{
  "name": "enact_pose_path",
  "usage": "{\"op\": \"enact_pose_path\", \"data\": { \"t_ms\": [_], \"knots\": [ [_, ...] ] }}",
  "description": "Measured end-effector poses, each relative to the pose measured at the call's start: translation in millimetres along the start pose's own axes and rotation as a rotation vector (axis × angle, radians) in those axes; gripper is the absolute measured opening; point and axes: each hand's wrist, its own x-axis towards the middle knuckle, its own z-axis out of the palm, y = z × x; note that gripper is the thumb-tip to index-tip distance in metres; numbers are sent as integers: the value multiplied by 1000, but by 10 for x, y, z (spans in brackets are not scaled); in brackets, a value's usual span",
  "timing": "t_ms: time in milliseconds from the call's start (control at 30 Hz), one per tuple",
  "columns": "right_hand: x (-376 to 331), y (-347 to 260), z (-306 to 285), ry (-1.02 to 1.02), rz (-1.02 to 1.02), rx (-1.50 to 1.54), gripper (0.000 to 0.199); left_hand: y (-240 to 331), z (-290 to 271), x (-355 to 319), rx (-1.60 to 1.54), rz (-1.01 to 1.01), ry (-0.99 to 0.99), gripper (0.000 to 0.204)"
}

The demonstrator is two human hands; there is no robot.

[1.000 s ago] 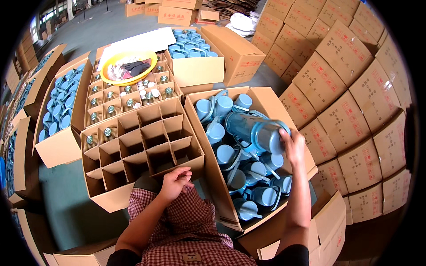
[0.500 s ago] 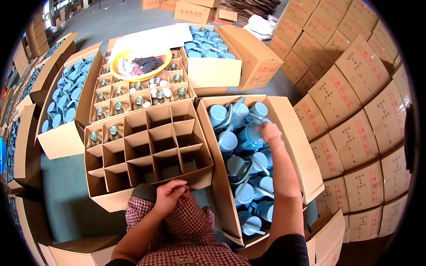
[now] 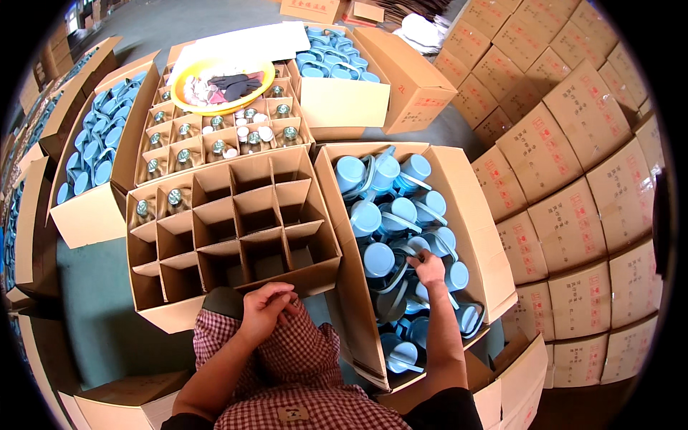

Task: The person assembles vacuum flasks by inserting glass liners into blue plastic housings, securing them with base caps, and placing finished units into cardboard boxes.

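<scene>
My right hand [image 3: 428, 268] reaches into the open carton [image 3: 494, 287] at the right, its fingers closed at the handle of a blue jug [image 3: 414, 246]. Around it stand several more light-blue plastic jugs with round tops and strap-like handles, mostly upright. Over my checked-apron lap rests my left hand [image 3: 264, 309], its fingers curled together with no object showing in them. It is nearest to the front edge of the divided carton [image 3: 236, 287], where two glass bottles [image 3: 176, 198] with greenish tops sit in the back-left cells.
Behind the divided carton, another carton [image 3: 222, 154] holds several glass bottles, with a yellow basin [image 3: 215, 109] of dark cloths on top. More blue jugs fill cartons at the back [image 3: 344, 100] and left [image 3: 86, 215]. Stacked closed cartons [image 3: 552, 208] form a wall at right.
My right hand has left a jug near the back of the carton and come nearer to me. That jug now stands among the others. My left hand stays over my lap.
</scene>
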Motion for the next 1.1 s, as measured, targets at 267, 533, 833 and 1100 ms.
{"op": "enact_pose_path", "data": {
  "t_ms": [267,533,833,1100],
  "knots": [
    [26,-204,-998,343,-30,69,44,-67,15,-45,-3,32,-20,17],
    [-1356,-1079,-2603,458,-164,531,25,-52,98,7,-42,-68,-50,17],
    [-2029,-1074,-2181,301,-541,1451,37,213,148,44,-309,-2,-16,28],
    [-2534,-1909,-331,-727,-202,1747,71,512,-829,81,-1313,301,-179,27]
  ]
}}
